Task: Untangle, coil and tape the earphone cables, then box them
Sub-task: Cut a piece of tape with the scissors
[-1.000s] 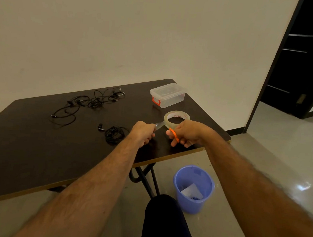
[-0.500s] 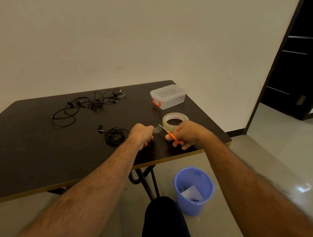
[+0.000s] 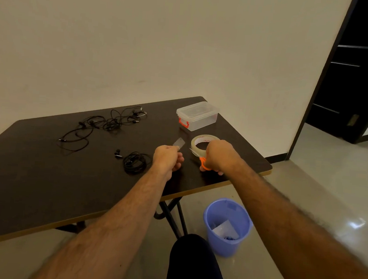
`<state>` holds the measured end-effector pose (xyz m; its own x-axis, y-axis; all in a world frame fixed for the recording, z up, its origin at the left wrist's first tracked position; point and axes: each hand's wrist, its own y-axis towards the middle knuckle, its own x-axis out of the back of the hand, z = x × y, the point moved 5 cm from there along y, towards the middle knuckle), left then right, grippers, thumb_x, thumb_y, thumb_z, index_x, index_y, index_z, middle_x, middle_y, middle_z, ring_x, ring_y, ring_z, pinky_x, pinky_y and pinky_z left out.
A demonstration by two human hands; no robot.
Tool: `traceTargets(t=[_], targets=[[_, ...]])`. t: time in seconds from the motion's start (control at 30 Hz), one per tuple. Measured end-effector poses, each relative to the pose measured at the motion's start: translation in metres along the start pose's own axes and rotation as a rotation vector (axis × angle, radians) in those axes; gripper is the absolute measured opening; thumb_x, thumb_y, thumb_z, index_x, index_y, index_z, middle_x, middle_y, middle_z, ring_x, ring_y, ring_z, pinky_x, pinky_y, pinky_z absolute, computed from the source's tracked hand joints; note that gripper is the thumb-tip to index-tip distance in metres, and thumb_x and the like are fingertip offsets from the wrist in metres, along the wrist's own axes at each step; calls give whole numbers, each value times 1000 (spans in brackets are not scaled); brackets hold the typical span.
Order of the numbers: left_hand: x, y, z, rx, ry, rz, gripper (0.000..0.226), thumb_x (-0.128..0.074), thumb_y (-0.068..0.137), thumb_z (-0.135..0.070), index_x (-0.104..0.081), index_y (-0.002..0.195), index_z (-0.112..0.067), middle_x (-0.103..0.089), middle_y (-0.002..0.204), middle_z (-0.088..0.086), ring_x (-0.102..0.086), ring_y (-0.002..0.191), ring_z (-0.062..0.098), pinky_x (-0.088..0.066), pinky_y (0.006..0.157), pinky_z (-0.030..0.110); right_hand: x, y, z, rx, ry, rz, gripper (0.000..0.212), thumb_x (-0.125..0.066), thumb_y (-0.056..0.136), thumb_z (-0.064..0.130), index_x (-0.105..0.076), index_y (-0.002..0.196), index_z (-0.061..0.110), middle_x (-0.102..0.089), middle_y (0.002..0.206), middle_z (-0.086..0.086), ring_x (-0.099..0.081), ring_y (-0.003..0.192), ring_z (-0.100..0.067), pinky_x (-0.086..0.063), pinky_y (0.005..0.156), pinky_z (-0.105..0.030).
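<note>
My left hand pinches a short cut strip of clear tape that sticks up above the dark table. My right hand grips orange-handled scissors, their blades pointing left beside the tape roll. A coiled black earphone cable lies just left of my left hand. A tangle of black earphone cables spreads across the far left of the table. The clear plastic box with orange latches stands closed at the far right corner.
A blue waste bin with scraps inside stands on the floor under the table's right edge. My knee is below the near edge. A dark doorway opens at the right.
The tape strip came free of the roll. My left hand lifted it up and left, away from the scissors. My right hand lowered the scissors beside the roll.
</note>
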<state>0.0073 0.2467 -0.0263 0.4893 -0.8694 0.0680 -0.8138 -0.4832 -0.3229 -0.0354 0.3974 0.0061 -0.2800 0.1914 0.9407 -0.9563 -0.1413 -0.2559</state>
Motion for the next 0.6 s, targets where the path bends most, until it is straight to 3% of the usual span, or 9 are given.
traceTargets(t=[0.2, 0.4, 0.6], targets=[[-19, -13, 8, 76, -177, 88, 8, -53, 101, -14, -55, 93, -14, -67, 101, 13, -71, 87, 22, -60, 67, 30, 2, -3, 12, 29, -141, 63, 69, -76, 83, 39, -47, 137, 8, -57, 129, -13, -57, 119, -30, -47, 104, -42], [-23, -13, 8, 55, -251, 88, 12, -50, 102, -14, -53, 90, -15, -69, 101, 16, -72, 90, 26, -61, 80, 37, -2, 8, 22, 20, -205, 192, 75, -74, 85, 37, -36, 146, 13, -50, 136, -13, -50, 125, -31, -39, 111, -45], [-22, -12, 13, 82, -254, 73, 7, -49, 102, -13, -52, 107, -11, -68, 103, 16, -72, 90, 26, -61, 80, 39, -4, 10, 27, -3, -273, 233, 73, -66, 91, 37, -30, 150, 13, -42, 146, -13, -41, 134, -33, -32, 114, -46]])
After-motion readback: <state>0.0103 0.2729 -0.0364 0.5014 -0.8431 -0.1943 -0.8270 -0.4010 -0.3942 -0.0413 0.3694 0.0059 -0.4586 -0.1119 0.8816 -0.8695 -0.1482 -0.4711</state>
